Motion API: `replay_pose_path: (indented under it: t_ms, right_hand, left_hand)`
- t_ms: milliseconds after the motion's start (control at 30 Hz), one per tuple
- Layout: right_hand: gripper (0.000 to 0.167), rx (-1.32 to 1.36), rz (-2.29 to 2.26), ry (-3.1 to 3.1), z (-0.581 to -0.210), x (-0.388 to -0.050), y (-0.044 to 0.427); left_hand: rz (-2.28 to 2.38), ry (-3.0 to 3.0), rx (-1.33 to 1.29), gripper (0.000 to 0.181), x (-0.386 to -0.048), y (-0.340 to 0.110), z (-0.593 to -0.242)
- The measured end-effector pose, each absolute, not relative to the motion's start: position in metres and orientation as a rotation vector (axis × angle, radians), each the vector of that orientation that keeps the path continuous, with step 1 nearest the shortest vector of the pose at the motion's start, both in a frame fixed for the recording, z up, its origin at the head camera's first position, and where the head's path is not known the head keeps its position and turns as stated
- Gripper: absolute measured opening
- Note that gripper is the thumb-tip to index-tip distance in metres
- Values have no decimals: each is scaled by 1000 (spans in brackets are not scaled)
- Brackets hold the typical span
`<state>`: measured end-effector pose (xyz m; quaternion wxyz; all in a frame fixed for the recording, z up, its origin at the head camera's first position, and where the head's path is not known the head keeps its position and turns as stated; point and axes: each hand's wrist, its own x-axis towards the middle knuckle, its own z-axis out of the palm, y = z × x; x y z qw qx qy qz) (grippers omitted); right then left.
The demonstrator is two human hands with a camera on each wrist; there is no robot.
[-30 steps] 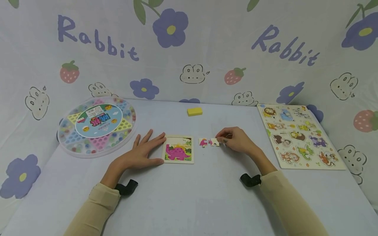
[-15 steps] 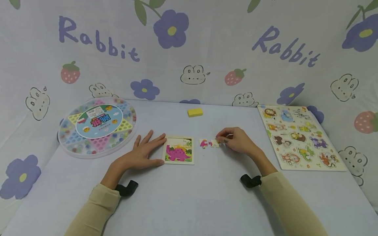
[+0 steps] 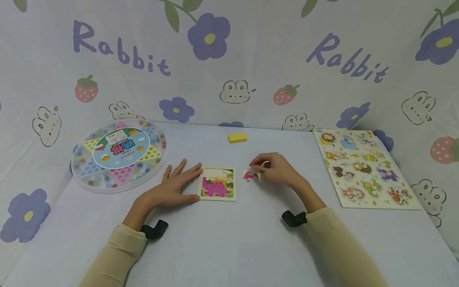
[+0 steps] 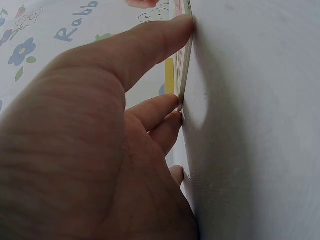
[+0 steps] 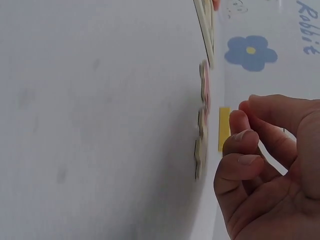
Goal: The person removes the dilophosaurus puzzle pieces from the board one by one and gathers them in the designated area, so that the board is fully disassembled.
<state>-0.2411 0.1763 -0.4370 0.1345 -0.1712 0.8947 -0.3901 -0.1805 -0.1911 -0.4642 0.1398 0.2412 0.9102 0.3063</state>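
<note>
My left hand lies with fingers spread, thumb and fingertips touching the left edge of a small wooden dinosaur puzzle. Bare wood shows along part of the puzzle's top. To its right lie loose puzzle pieces with pink and white print, partly covered in the head view by my right hand. From the right wrist, the jigsaw pieces lie in a row on the table, apart from the right hand. That hand hovers with fingers loosely curled and nothing visible between thumb and forefinger.
Behind the puzzle sits a yellow block. A round Chinese checkers board stands at the left. On the right lies a wooden animal peg board. A printed cloth hangs at the back.
My right hand has moved left, off the right end of the loose pieces and over them. The left hand stays at the puzzle's edge. The head view has shifted slightly.
</note>
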Motion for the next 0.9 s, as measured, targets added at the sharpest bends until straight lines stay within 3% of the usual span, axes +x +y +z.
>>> replay_pose_path:
  t_ms: [900]
  right_hand:
    - [18,-718,-947,2513,-435,-245,111]
  left_hand:
    - [862,2626,691,86,-182,-190,-464]
